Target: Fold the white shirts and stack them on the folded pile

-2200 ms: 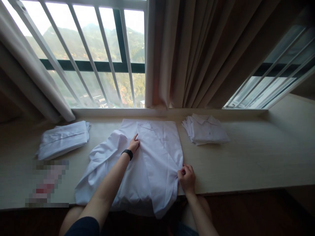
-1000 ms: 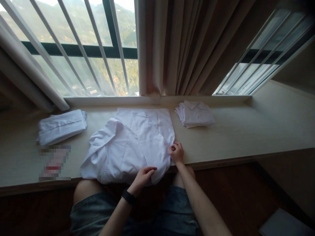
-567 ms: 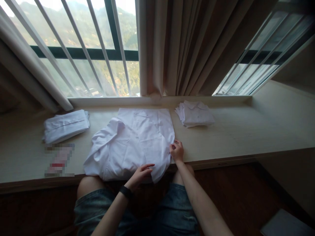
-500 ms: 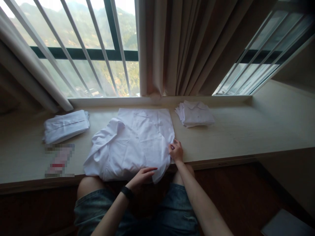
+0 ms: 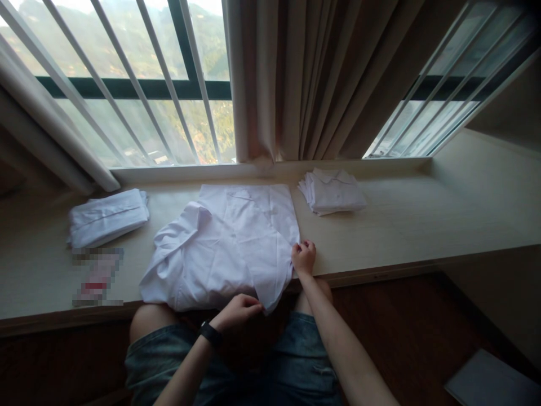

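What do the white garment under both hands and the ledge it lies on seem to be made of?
White garment: thin woven cloth, probably cotton or a blend, matte; it creases softly and droops over the ledge's front edge, where the left hand and right hand pinch it. Ledge: pale wood or wood-look laminate, smooth and low-sheen, with faint straight grain lines; which one is unclear.

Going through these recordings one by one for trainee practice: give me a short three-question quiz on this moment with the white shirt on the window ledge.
1. True or false: the right hand pinches the right edge of the spread white cotton shirt.
2. Where does the left hand grip the shirt? A) collar B) bottom hem hanging over the pale wooden ledge C) sleeve
3. Which pile lies farther right: the neat stack of folded white shirts or the loose pile of white garments?

Key: 1 true; 2 B; 3 the neat stack of folded white shirts.
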Demonstrator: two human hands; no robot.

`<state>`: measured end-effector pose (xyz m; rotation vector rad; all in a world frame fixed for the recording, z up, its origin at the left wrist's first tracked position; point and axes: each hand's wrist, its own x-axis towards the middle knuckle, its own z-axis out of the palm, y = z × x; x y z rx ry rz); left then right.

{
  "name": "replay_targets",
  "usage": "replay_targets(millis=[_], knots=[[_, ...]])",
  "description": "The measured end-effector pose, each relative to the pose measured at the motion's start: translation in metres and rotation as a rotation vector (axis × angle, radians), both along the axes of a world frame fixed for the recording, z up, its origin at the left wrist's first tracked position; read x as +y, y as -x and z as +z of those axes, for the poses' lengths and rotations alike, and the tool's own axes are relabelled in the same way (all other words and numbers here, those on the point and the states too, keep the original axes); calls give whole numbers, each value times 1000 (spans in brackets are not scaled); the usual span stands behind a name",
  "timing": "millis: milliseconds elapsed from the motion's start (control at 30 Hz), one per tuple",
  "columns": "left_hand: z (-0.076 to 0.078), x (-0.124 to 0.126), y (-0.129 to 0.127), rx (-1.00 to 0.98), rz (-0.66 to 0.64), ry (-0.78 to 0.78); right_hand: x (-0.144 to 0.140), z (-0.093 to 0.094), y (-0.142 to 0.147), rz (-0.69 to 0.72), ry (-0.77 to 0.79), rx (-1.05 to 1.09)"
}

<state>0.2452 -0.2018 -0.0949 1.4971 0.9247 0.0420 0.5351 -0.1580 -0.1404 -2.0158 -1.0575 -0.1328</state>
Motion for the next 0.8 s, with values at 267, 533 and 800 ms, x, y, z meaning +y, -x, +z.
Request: replay_targets(millis=[267, 533, 800], knots=[[26, 90, 23, 205, 448, -890, -3, 21, 2, 29, -65, -45], [3, 95, 31, 440, 125, -1268, 142, 84, 15, 459, 515, 159], [4, 97, 32, 444, 110, -1268, 246, 92, 30, 534, 764, 263]])
